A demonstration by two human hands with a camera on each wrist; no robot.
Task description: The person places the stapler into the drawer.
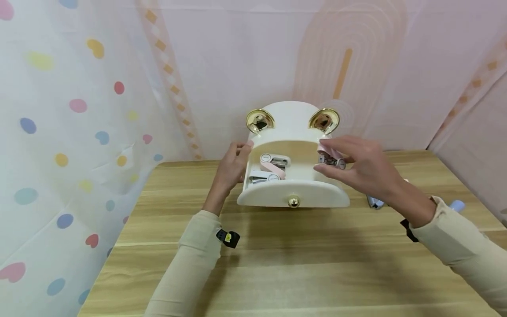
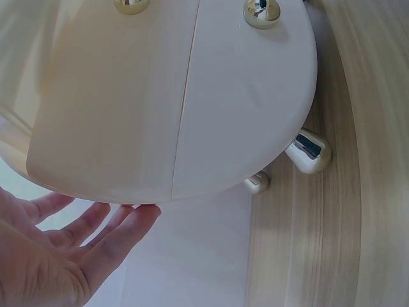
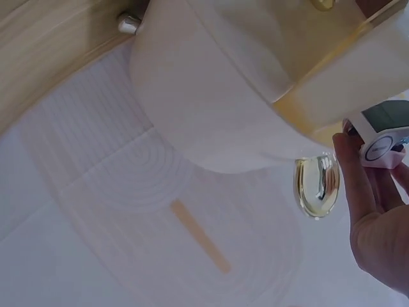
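My right hand [image 1: 366,169] pinches a pink stapler [image 1: 332,157] at the open white box [image 1: 293,193] on the table [image 1: 277,259], while my left hand [image 1: 231,169] rests flat-fingered against the box's side.

Left hand [image 2: 48,256]: lower left corner, palm up, fingers straight and spread, tips just under the curved edge of the cream box, touching or nearly touching it
Cream box [image 2: 179,96]: fills the upper part, rounded side, a thin seam running down its face
Gold knobs [image 2: 261,11]: two at the top edge, shiny
Metal feet [image 2: 308,152]: one large, one smaller beside it, under the box at right
Wooden table [image 2: 358,192]: pale grain, right side
White backdrop [image 2: 198,256]: below the box, beside the hand
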